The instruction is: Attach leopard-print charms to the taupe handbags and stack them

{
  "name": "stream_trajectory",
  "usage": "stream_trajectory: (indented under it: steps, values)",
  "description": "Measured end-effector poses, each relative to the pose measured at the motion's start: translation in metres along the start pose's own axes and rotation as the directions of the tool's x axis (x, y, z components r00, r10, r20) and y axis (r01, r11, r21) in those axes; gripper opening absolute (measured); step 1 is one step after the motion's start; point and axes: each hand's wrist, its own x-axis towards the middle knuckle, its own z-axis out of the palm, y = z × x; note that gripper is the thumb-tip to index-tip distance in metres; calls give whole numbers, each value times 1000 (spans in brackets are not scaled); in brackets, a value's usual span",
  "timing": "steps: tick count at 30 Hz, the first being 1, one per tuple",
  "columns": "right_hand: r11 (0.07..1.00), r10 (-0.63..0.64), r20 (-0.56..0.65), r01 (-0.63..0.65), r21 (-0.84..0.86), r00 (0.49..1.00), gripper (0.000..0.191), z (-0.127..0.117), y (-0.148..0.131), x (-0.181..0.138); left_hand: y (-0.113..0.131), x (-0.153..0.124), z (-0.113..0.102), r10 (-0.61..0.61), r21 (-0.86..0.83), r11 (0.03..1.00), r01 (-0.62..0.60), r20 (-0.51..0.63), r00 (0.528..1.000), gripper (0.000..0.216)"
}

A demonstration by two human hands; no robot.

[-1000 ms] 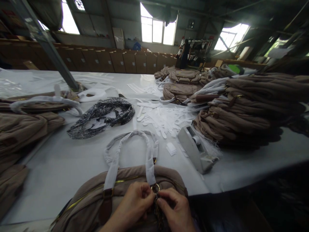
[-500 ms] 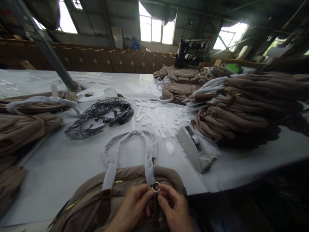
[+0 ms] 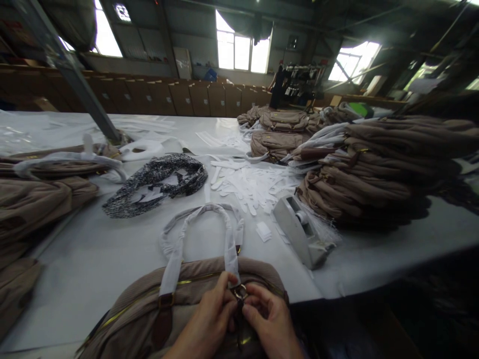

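Observation:
A taupe handbag [image 3: 198,289] with gold zips lies in front of me, its two handles [image 3: 204,207] wrapped in white and standing up. Both hands work at a gold ring [image 3: 240,291] by the base of the near handle's right end. My left hand [image 3: 211,314] is closed beside the ring, with its index finger raised against the white wrap. On the other side, my right hand [image 3: 271,316] pinches the ring's right edge between thumb and fingers. A dark piece hanging under the ring is mostly hidden by my fingers.
A grey tape dispenser [image 3: 303,234] stands right of the bag, near small white cards [image 3: 264,231]. Beyond lie white paper strips [image 3: 250,182] and a black-and-white speckled cloth ring [image 3: 157,184]. Bags are piled at right [image 3: 389,169] and left [image 3: 41,194]. A metal post [image 3: 78,80] slants at left.
My left index finger has risen from the ring toward the handle wrap. The ring has tilted, and the dark piece that hung below it is now mostly covered.

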Motion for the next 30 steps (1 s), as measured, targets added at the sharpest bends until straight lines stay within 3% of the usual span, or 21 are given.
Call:
stream_trajectory:
  steps: [4, 9, 12, 15, 19, 22, 25, 28, 30]
  values:
    - [999, 29, 79, -30, 21, 996, 35, -7, -10, 5, -1, 3, 2, 22, 29, 999, -22, 4, 1000, 25]
    - [999, 50, 40, -50, 6, 998, 25, -5, -12, 8, -2, 3, 1, 15, 13, 1000, -14, -1, 1000, 20]
    - [981, -64, 11, 65, -183, 998, 18, 0, -14, 5, 0, 3, -4, -45, 2, 999, 45, -40, 998, 18]
    - [918, -213, 21, 208, -339, 977, 16, 5, -15, -2, -1, 1, -7, -38, 100, 994, 50, -117, 992, 22]
    - [859, -367, 30, 350, -374, 930, 19, 3, -14, -7, -9, 2, -3, -2, 169, 985, 24, -129, 992, 15]
    - [884, -405, -23, 386, -263, 914, 20, 0, -17, -7, -12, 4, 0, 6, 176, 984, 21, -149, 989, 11]
    - [957, -274, -39, 276, 92, 961, 26, -1, -23, -4, -11, 5, 3, 9, 194, 981, 27, -183, 983, 13]
    - [906, -160, -10, 151, 397, 987, 31, 0, -30, 0, -9, 5, 3, -27, 146, 987, 63, -237, 971, 22]
    - [896, -148, -45, 153, 417, 988, 32, 0, -31, 4, -10, 6, 2, -85, 96, 989, 117, -286, 954, 31]
